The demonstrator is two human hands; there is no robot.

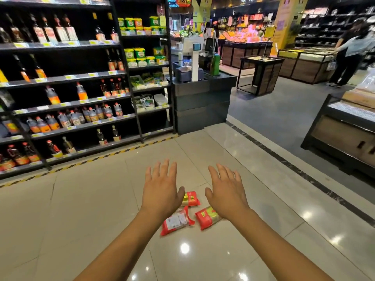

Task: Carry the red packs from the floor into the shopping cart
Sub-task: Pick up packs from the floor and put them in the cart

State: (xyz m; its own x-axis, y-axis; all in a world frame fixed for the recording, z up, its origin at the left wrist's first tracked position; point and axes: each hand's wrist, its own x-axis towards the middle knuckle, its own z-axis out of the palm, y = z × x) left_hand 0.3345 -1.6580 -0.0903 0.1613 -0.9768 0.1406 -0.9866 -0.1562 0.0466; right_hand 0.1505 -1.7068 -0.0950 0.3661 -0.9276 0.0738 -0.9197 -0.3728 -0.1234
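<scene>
Three red packs lie close together on the floor. Your left hand and right hand hover above, fingers spread, holding nothing. They look light, soft and crinkly, so grab mid-body, not the sealed ends.

Legible text: none. Printed labels on the three red plastic packs, yellow price tags on the black metal shelves and the red overhead sign are all too blurred to read.
</scene>
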